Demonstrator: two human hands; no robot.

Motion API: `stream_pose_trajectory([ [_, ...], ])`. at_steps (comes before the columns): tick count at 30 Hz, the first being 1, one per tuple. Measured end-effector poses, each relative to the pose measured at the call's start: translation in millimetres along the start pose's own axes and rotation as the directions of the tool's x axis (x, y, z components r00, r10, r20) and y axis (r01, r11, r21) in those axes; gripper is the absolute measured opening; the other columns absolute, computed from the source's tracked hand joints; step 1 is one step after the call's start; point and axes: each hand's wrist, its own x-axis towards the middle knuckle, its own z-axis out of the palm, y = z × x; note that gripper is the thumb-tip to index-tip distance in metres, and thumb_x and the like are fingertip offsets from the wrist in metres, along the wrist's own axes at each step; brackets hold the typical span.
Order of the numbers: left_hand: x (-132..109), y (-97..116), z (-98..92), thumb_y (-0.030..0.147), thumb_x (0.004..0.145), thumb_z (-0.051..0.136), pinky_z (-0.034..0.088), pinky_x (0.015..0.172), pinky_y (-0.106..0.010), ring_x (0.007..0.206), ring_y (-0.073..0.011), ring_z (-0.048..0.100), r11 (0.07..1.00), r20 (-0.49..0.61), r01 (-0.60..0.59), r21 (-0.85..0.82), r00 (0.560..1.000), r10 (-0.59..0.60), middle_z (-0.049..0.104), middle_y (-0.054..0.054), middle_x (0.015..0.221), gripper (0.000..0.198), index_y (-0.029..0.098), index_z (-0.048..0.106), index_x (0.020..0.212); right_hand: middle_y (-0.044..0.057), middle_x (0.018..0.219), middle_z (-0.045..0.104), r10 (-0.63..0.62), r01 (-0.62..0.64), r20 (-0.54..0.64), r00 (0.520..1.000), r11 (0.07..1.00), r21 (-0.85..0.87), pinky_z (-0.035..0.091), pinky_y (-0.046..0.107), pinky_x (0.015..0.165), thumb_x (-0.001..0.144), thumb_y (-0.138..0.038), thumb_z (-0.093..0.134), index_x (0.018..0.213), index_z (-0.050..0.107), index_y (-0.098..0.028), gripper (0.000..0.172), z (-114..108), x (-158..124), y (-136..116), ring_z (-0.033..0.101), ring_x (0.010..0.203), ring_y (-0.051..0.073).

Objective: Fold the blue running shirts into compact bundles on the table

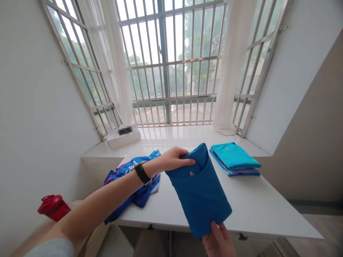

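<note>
A blue T-shirt, folded into a neat rectangle with its collar at the top, is held up over the near edge of the table. My left hand, wearing a black watch, grips it at the collar, thumb in front and fingers behind. At the bottom corner my right hand pinches the cloth between thumb and fingers. To the right lies a stack of folded shirts, bright turquoise on top. Crumpled blue and purple clothing lies to the left, partly behind my left forearm.
The white table stands against a window sill. On the sill's left sits a white box with a blurred dark item on top. A red shaker bottle is at the lower left. White curtains hang before the barred window.
</note>
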Motion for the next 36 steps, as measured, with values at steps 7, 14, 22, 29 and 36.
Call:
stream_pose_trajectory([
  [7, 5.5, -19.5, -9.3, 0.058, 0.077, 0.074, 0.055, 0.071, -0.031, 0.083, -0.0242, 0.07, 0.987, 0.047, 0.066, -0.148, 0.997, -0.059, 0.075, -0.009, 0.091, 0.051, 0.012, 0.073, 0.098, 0.005, 0.099, 0.079, 0.08, -0.081, -0.031, 0.996, 0.997, -0.012, 0.063, 0.032, 0.069, 0.068, -0.042, 0.086, 0.102, 0.072, -0.024, 0.042, 17.4, 5.5, -27.1, 0.075, 0.08, 0.021],
  [14, 21.8, -25.0, -22.3, 0.057, 0.075, 0.077, 0.057, 0.08, -0.036, 0.091, -0.0271, 0.071, 0.963, 0.11, 0.126, -0.24, 0.989, -0.102, 0.076, -0.011, 0.098, 0.055, 0.012, 0.073, 0.105, 0.008, 0.094, 0.079, 0.153, -0.154, -0.021, 0.988, 0.987, -0.041, 0.063, 0.035, 0.068, 0.058, -0.04, 0.092, 0.101, 0.071, -0.019, 0.053, 21.5, 39.2, -30.2, 0.075, 0.075, 0.023],
  [22, 86.1, -44.9, -33.1, 0.058, 0.076, 0.075, 0.057, 0.085, -0.038, 0.097, -0.028, 0.071, 0.959, 0.186, 0.142, -0.245, 0.978, -0.097, 0.075, -0.011, 0.101, 0.054, 0.012, 0.073, 0.105, 0.008, 0.104, 0.077, -0.194, 0.142, -0.175, 0.965, 0.952, -0.271, 0.062, 0.034, 0.072, 0.058, -0.04, 0.09, 0.108, 0.069, -0.019, 0.058, 23.4, 78.4, -56.2, 0.073, 0.089, 0.026],
  [29, 209.8, -66.7, -16.4, 0.06, 0.074, 0.075, 0.055, 0.085, -0.038, 0.094, -0.0255, 0.069, 0.968, 0.23, 0.087, -0.235, 0.973, -0.031, 0.075, -0.01, 0.1, 0.057, 0.013, 0.072, 0.105, 0.008, 0.105, 0.076, -0.429, 0.281, -0.18, 0.885, 0.802, -0.527, 0.06, 0.033, 0.078, 0.062, -0.045, 0.087, 0.112, 0.07, -0.018, 0.059, 12.7, 125.3, -116.2, 0.07, 0.095, 0.027],
  [36, 357.8, -52.9, 28.8, 0.059, 0.073, 0.072, 0.05, 0.073, -0.03, 0.08, -0.0196, 0.063, 1.0, 0.224, -0.007, -0.005, 0.975, 0.008, 0.071, -0.006, 0.088, 0.05, 0.013, 0.073, 0.092, 0.007, 0.098, 0.075, -0.581, 0.361, -0.28, 0.765, 0.745, -0.56, 0.06, 0.034, 0.07, 0.063, -0.052, 0.084, 0.11, 0.069, -0.017, 0.06, 6.9, 192.8, -176.4, 0.069, 0.088, 0.026],
])
